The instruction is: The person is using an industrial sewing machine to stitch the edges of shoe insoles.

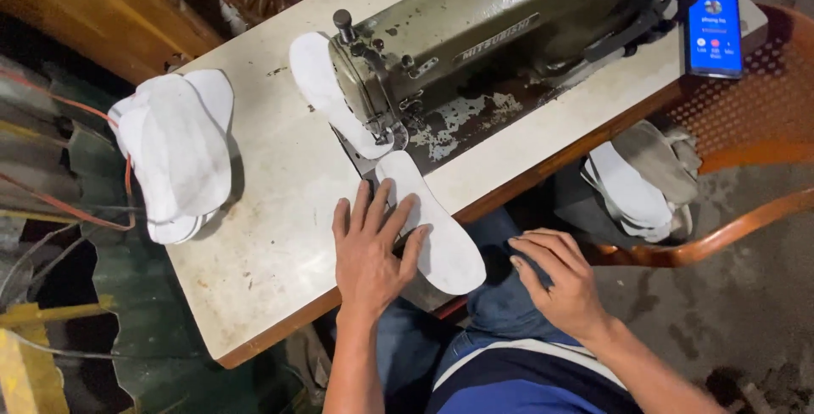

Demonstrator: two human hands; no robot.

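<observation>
My left hand (370,249) lies flat, fingers spread, on a white insole-shaped piece (437,227) that lies on the sewing table (271,236) and runs under the needle of an old grey-green sewing machine (500,28). A second white insole piece (318,83) sticks out behind the machine head. My right hand (555,278) hovers beside the table's front edge above my blue-jeaned lap, fingers bent and apart, holding nothing.
A stack of white insoles (174,155) overhangs the table's left edge. A phone with a lit blue screen (713,28) rests at the table's right end. More insoles (640,185) lie on an orange plastic chair (746,211) to the right.
</observation>
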